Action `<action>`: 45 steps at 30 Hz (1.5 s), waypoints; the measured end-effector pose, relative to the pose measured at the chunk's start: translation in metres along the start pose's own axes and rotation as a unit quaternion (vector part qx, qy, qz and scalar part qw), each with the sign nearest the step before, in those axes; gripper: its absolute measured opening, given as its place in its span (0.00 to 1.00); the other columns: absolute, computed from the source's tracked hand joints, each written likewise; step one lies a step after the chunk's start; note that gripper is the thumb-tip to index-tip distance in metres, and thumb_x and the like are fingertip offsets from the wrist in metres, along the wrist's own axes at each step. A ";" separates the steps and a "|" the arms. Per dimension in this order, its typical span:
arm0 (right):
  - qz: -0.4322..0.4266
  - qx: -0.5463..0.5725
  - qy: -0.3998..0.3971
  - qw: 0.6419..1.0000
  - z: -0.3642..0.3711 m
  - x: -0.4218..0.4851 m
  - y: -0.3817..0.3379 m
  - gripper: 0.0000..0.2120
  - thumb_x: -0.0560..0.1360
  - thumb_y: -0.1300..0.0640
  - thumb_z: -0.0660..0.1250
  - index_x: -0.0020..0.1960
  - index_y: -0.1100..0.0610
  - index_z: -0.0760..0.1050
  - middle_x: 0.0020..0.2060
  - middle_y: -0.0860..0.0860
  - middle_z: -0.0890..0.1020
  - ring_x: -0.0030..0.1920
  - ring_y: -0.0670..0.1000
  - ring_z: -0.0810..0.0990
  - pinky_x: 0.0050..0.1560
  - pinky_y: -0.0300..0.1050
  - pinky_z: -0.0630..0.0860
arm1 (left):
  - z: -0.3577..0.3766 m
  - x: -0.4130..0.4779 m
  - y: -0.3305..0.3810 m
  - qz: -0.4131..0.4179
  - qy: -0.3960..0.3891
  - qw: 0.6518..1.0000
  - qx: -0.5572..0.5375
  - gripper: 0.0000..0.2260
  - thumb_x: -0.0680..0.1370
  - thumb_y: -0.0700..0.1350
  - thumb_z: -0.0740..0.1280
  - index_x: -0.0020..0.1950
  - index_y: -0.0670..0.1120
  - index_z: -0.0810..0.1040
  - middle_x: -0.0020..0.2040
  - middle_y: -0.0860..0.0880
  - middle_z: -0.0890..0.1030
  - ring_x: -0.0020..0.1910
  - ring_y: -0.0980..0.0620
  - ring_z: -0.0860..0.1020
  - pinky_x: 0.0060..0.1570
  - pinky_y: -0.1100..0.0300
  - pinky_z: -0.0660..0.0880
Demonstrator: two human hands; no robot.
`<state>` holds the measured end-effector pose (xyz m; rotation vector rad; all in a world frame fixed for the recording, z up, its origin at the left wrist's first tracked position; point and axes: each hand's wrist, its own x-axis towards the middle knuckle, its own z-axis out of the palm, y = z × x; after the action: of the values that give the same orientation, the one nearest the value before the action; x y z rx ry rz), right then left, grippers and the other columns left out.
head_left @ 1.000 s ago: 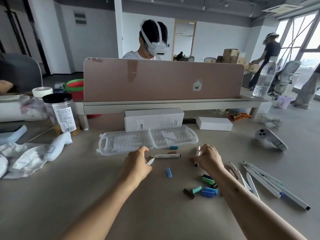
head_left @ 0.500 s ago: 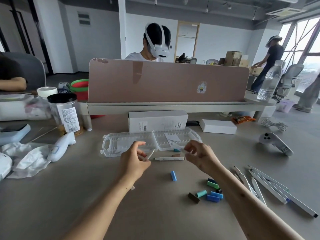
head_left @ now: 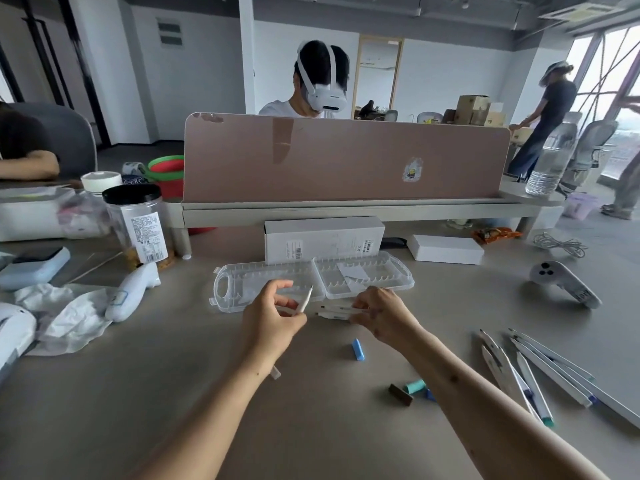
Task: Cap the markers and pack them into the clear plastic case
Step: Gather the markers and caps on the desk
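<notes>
- Head view, far left: crumpled white wrapping [head_left: 65, 313] lies on the grey table [head_left: 173, 393]. A white controller [head_left: 133, 292] rests on its right edge. A clear jar [head_left: 138, 230] with a black lid stands just beyond.
- Left of centre: the clear plastic case [head_left: 239, 287] lies open and flat, handle end to the left. A white box [head_left: 323, 239] stands just behind its far edge.
- Left hand [head_left: 273, 320]: held over the near edge of the case's left half. Thumb and fingers pinch a tilted marker [head_left: 306, 297], whose upper end points far and up.
- Right hand [head_left: 384, 317]: positioned just near of the case's right half. Fingers are curled, gripping the right ends of two white markers [head_left: 332, 311] that point left toward the other hand. Blur hides whether they are capped.
- Near centre: a blue cap [head_left: 358, 349] lies alone. A brown cap [head_left: 400, 394] and a teal cap [head_left: 415, 386] lie together beside the right forearm.
- Right: a loose bunch of markers [head_left: 530, 372] lies on the table, well apart from the case.
- Far right: a second controller [head_left: 564, 284] rests on the table.
</notes>
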<state>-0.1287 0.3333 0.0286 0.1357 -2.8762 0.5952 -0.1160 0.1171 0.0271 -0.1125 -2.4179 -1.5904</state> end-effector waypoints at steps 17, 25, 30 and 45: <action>0.253 0.091 0.168 0.948 -0.090 -0.131 0.063 0.12 0.68 0.52 0.76 0.28 0.53 0.79 0.23 0.50 0.79 0.25 0.47 0.76 0.29 0.38 0.72 | 0.082 -0.052 0.091 -0.082 -0.244 0.955 -0.147 0.23 0.70 0.39 0.76 0.61 0.51 0.74 0.50 0.44 0.82 0.46 0.47 0.83 0.40 0.57 0.82; 0.275 0.033 0.181 0.944 -0.087 -0.182 0.096 0.14 0.66 0.53 0.73 0.30 0.61 0.73 0.23 0.55 0.67 0.27 0.52 0.64 0.27 0.41 0.62 | 0.159 -0.100 0.114 -0.147 -0.328 0.919 -0.160 0.25 0.68 0.34 0.74 0.60 0.50 0.71 0.50 0.42 0.81 0.44 0.44 0.84 0.39 0.46 0.83; 0.290 0.015 0.224 0.930 -0.095 -0.186 0.115 0.14 0.65 0.54 0.73 0.32 0.63 0.72 0.23 0.55 0.65 0.27 0.52 0.62 0.26 0.43 0.62 | 0.187 -0.104 0.117 -0.147 -0.296 0.935 -0.129 0.32 0.60 0.41 0.75 0.61 0.52 0.69 0.53 0.42 0.80 0.48 0.42 0.83 0.36 0.44 0.83; 0.317 0.030 0.203 0.926 -0.100 -0.184 0.151 0.06 0.68 0.52 0.75 0.41 0.53 0.80 0.37 0.51 0.80 0.46 0.56 0.78 0.39 0.44 0.67 | 0.193 -0.111 0.121 -0.088 -0.264 0.951 -0.132 0.26 0.72 0.37 0.74 0.65 0.51 0.67 0.54 0.50 0.77 0.45 0.44 0.84 0.39 0.51 0.83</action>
<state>0.0487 0.5209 0.0214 -0.8376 -2.4537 0.7076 -0.0154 0.3494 0.0356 -0.4323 -2.6299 -2.1970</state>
